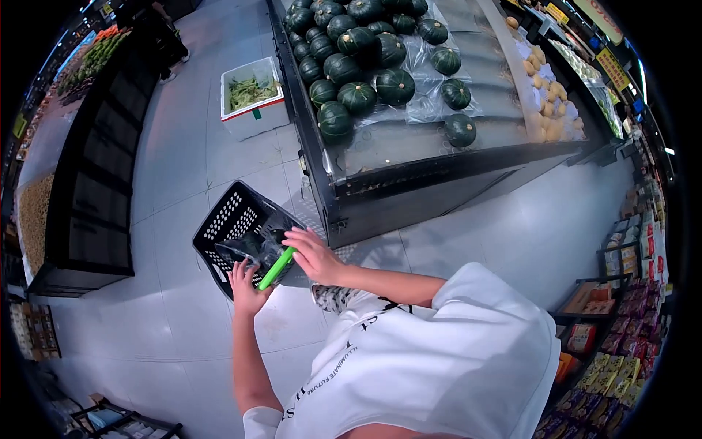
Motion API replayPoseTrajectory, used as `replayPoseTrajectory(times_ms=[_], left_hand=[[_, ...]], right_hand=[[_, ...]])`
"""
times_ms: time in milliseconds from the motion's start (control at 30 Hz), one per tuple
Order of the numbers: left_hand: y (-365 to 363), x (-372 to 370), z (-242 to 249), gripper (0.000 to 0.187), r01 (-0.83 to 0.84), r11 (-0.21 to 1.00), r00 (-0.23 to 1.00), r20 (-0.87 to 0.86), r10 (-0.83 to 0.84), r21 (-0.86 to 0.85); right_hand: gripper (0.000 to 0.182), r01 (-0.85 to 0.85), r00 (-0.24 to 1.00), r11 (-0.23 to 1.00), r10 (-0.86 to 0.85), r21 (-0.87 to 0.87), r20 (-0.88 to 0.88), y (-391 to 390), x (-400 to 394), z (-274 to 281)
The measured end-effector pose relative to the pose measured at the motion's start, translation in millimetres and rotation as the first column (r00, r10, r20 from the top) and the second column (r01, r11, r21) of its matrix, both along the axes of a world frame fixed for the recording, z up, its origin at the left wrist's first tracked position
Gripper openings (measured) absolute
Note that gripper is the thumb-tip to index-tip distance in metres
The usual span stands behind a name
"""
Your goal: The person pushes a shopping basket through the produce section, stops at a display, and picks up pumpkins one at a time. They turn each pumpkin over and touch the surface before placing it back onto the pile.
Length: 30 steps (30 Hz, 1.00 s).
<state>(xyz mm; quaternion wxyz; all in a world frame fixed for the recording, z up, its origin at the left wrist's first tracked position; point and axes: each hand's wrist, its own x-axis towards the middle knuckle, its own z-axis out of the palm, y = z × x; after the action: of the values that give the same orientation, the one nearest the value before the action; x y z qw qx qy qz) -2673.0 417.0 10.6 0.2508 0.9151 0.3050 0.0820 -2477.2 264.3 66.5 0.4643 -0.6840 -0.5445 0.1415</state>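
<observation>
A black shopping basket (219, 212) with perforated sides stands on the floor in front of me. Its bright green handle (276, 269) slants between my hands. My left hand (249, 290) is by the handle's lower end, with its fingers spread over the near rim. At the upper end is my right hand (314, 257), palm down, its fingers stretched out and slightly apart. Between them, inside the basket, lies a clear plastic bag (252, 244) around dark contents, partly covered by my hands and the handle.
Dark green pumpkins (358, 97) are heaped on a black display stand (439, 172) ahead, its corner close to the basket. A white foam box (252, 121) of green vegetables sits beside it. Another black stand (95, 197) lines the left; packaged goods (614, 380) fill shelves at right.
</observation>
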Motion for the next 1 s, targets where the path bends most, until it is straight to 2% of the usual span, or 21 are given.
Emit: replayPoseTrajectory(times_ms=[67,133,200,233,267,333,433,533,767,900,1000], left_hand=[[28.0,-0.8,-1.3,0.063,0.045,0.999,0.999,0.022,-0.046,0.029],[53.8,0.0,-2.4,0.062,0.074,0.997,0.997,0.032,-0.075,0.030],[80.8,2.7,-1.6,0.062,0.120,0.992,0.991,0.055,-0.121,0.022],[92.5,0.6,0.5,0.062,0.142,0.990,0.989,0.046,-0.142,-0.002],[106.6,1.7,-0.5,0.063,0.151,0.988,0.988,0.041,-0.151,-0.009],[130.1,1.6,-0.7,0.065,0.157,0.988,0.987,0.018,-0.157,-0.003],[170.9,5.9,6.2,0.067,0.176,0.984,0.984,-0.008,-0.176,-0.020],[212.5,10.0,4.6,0.068,0.207,0.978,0.978,-0.003,-0.207,-0.020],[313.3,34.7,1.3,0.069,0.323,0.945,0.946,0.005,-0.323,-0.043],[370.3,63.0,2.9,0.075,0.375,0.923,0.920,-0.084,-0.382,-0.089],[406.9,82.8,3.5,0.076,0.375,0.922,0.911,-0.146,-0.385,-0.095]], right_hand=[[0.032,-0.094,0.994,0.995,0.096,-0.034,0.048,57.2,-8.5,-19.2],[0.032,-0.144,0.990,0.960,0.141,-0.239,-0.029,100.6,-18.4,-34.0],[0.034,-0.179,0.934,0.786,0.324,-0.592,0.147,129.5,-20.6,-48.2],[0.038,-0.091,0.902,0.918,0.240,-0.387,0.359,135.9,-33.3,-77.9],[0.042,-0.082,0.911,0.844,0.278,-0.530,0.303,148.7,-32.7,-62.9],[0.045,-0.154,0.895,0.775,0.372,-0.613,0.246,171.4,-29.0,-59.2],[0.046,-0.142,0.926,0.740,0.335,-0.657,0.177,203.9,-30.7,-49.4],[0.045,-0.103,0.953,0.756,0.262,-0.647,0.153,236.0,-33.1,-45.5],[0.040,0.034,0.966,0.837,0.112,-0.545,0.232,312.2,-27.0,-50.8],[0.040,0.127,0.954,0.859,0.031,-0.495,0.298,356.9,-13.1,-59.4],[0.038,0.198,0.943,0.823,-0.012,-0.532,0.332,391.7,-2.1,-62.8]])
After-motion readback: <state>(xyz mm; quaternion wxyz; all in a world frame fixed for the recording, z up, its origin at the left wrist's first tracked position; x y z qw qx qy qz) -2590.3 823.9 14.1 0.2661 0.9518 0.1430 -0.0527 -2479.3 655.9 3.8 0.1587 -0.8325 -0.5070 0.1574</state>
